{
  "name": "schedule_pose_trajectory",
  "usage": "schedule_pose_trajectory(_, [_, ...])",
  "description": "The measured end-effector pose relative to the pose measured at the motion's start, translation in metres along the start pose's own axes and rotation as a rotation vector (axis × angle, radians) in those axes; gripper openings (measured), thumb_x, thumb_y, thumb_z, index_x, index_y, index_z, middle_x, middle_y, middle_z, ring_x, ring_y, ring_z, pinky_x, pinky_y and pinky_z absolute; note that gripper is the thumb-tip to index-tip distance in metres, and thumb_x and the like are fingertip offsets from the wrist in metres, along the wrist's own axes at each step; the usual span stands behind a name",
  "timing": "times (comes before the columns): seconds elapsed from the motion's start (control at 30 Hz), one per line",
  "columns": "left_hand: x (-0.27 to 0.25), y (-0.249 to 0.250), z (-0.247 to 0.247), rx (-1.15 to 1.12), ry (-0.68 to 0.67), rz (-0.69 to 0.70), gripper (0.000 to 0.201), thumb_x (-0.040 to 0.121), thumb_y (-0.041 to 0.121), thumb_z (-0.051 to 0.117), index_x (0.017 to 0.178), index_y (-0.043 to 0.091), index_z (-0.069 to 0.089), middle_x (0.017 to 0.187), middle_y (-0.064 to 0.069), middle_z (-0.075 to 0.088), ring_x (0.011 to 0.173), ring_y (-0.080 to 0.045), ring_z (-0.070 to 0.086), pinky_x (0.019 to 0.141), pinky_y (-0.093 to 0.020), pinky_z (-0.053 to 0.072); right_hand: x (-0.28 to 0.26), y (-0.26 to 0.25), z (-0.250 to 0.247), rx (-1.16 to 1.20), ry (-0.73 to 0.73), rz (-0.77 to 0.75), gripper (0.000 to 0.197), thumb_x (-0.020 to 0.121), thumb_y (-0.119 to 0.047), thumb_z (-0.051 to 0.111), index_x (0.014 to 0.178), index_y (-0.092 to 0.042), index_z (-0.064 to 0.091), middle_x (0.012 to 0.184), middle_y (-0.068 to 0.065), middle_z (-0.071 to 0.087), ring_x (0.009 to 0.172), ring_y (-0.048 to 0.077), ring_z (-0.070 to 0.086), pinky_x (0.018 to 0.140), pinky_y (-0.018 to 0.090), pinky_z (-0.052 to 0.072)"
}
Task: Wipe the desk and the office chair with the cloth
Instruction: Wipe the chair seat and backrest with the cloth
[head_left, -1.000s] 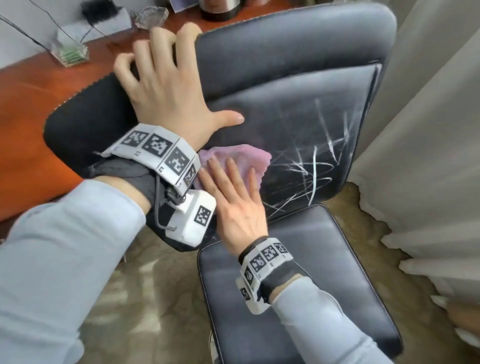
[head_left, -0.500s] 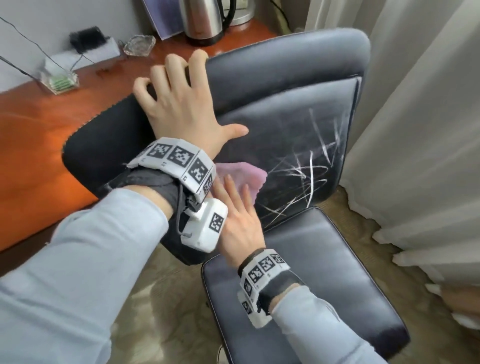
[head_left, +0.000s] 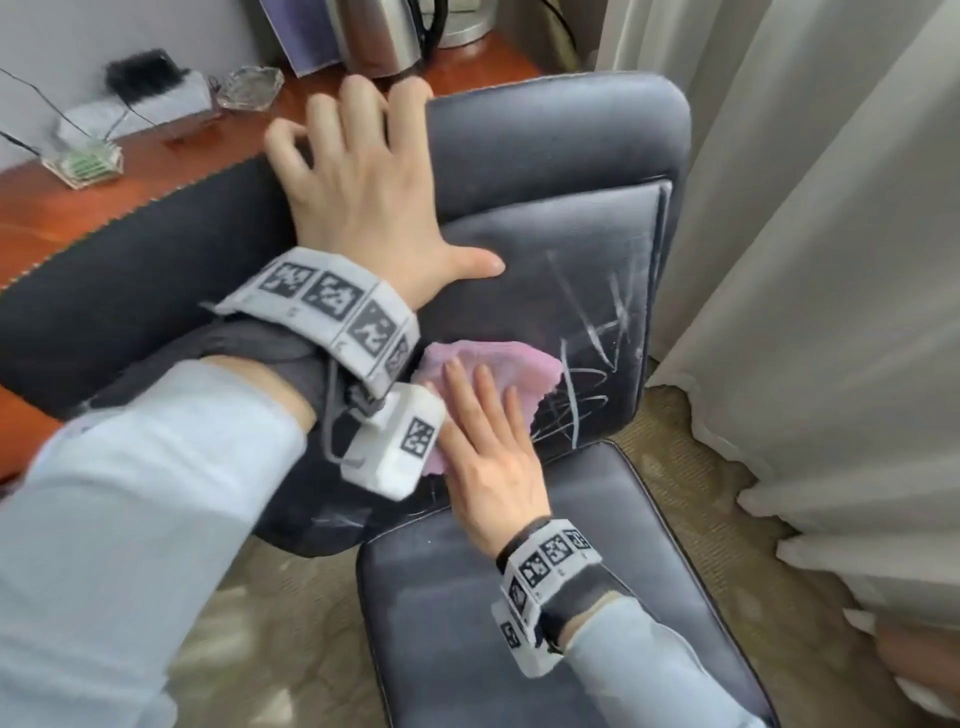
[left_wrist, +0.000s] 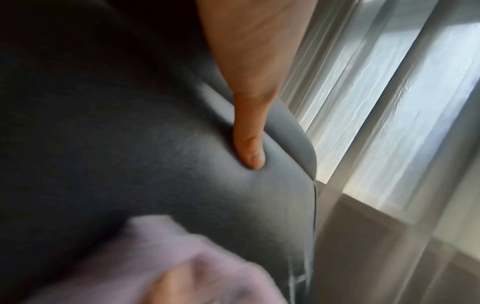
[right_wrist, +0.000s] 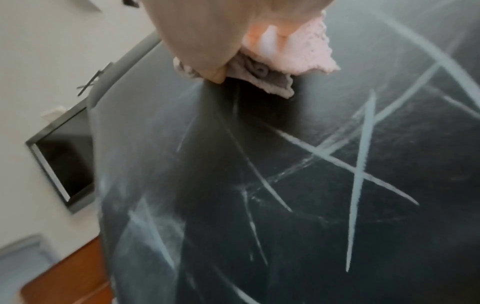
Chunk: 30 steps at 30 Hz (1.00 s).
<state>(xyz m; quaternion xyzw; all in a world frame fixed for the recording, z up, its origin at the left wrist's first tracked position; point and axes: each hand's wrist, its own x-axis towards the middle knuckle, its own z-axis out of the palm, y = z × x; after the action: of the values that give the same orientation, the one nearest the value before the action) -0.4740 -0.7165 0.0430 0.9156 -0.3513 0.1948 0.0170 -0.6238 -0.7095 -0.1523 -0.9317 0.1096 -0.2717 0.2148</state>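
Keep your flat right hand (head_left: 488, 457) pressing the cloth (head_left: 498, 364) across the chalk marks (head_left: 587, 364); left hand (head_left: 363, 208), fingers spread, braces the chair back (head_left: 561, 145).

Left hand (head_left: 363, 202), fingers spread and thumb extended, lies flat, forearm crossing above the right wrist. Right hand (head_left: 488, 447) lies flat, fingers straight together.

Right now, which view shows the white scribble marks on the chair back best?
Right wrist: the white marks fill the frame, sharp, just past the cloth. Head shows them smaller; left wrist catches only a blurred trace.
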Motion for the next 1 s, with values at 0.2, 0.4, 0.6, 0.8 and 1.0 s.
schedule_pose_trajectory(0.2, [0.001,0.000,0.007,-0.006,0.042,-0.029,0.114,0.046,0.084,0.069,0.133,0.017,0.039,0.128,-0.012,0.049,0.118,-0.036,0.046,0.097,-0.054,0.034,0.059,0.052,-0.054,0.078,0.232,0.080,0.067,0.085,0.009,0.054,0.148,-0.008,0.038,0.158,0.016,0.023,0.149,0.034,0.007,0.118,0.061,0.011])
schedule_pose_trajectory(0.4, [0.000,0.002,0.003,-0.004,0.039,-0.039,0.106,0.053,0.079,0.071,0.128,0.010,0.041,0.132,-0.016,0.048,0.121,-0.039,0.044,0.096,-0.056,0.033,0.010,0.032,-0.020,0.198,0.157,0.155,0.074,0.080,0.016,0.056,0.148,-0.005,0.038,0.160,0.014,0.016,0.150,0.039,0.007,0.120,0.057,0.006])
schedule_pose_trajectory(0.6, [-0.001,0.004,0.001,-0.014,0.028,-0.027,0.114,0.045,0.084,0.070,0.133,0.018,0.039,0.129,-0.011,0.049,0.118,-0.036,0.046,0.098,-0.053,0.033,0.037,0.040,-0.046,0.153,0.140,0.161,0.077,0.081,0.014,0.050,0.152,-0.007,0.029,0.161,0.016,0.017,0.150,0.036,0.008,0.121,0.054,0.004])
schedule_pose_trajectory(0.8, [0.000,0.003,0.002,-0.020,0.036,-0.026,0.113,0.047,0.083,0.071,0.134,0.017,0.040,0.128,-0.011,0.049,0.118,-0.035,0.046,0.099,-0.052,0.032,0.068,0.038,-0.058,0.108,0.361,0.178,0.061,0.088,0.011,0.046,0.147,0.000,0.036,0.157,0.017,0.024,0.148,0.040,0.017,0.119,0.059,0.014])
schedule_pose_trajectory(1.0, [-0.001,0.005,0.000,-0.020,0.029,-0.036,0.117,0.043,0.085,0.072,0.135,0.018,0.040,0.128,-0.009,0.049,0.118,-0.034,0.046,0.099,-0.051,0.032,0.011,0.045,-0.037,0.027,0.056,0.205,0.086,0.074,0.011,0.047,0.154,-0.010,0.022,0.162,0.009,0.019,0.151,0.030,0.006,0.122,0.051,0.003])
